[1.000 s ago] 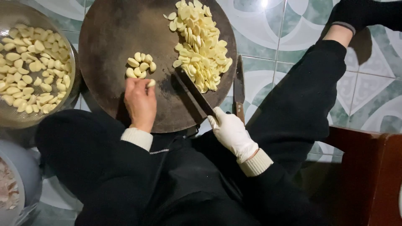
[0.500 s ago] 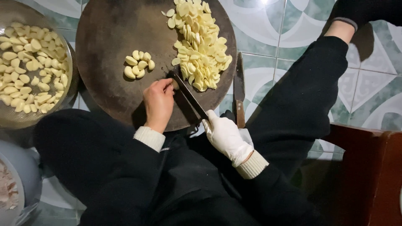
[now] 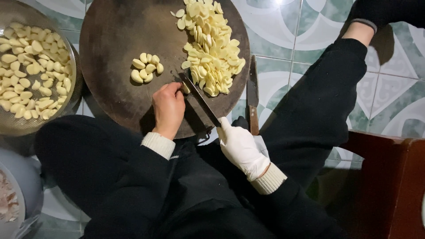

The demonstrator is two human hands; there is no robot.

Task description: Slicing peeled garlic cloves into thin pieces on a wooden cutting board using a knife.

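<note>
A round dark chopping board (image 3: 115,40) lies on the tiled floor in front of me. My bare left hand (image 3: 168,108) presses a peeled garlic clove (image 3: 186,89) against the board, right beside the blade. My right hand (image 3: 239,148), in a white glove, grips the handle of a dark knife (image 3: 199,97) whose blade rests on the board next to the clove. A small cluster of whole peeled cloves (image 3: 146,68) sits just beyond my left hand. A large heap of sliced garlic (image 3: 210,48) covers the board's right side.
A metal bowl (image 3: 71,102) full of peeled cloves stands at the left. A second knife (image 3: 253,99) with a wooden handle lies on the tiles right of the board. A brown wooden stool (image 3: 385,186) is at the lower right. A grey container (image 3: 17,177) sits at the lower left.
My left hand has moved right from the small clove cluster, carrying one clove to the knife blade. The knife has shifted slightly along the board.
</note>
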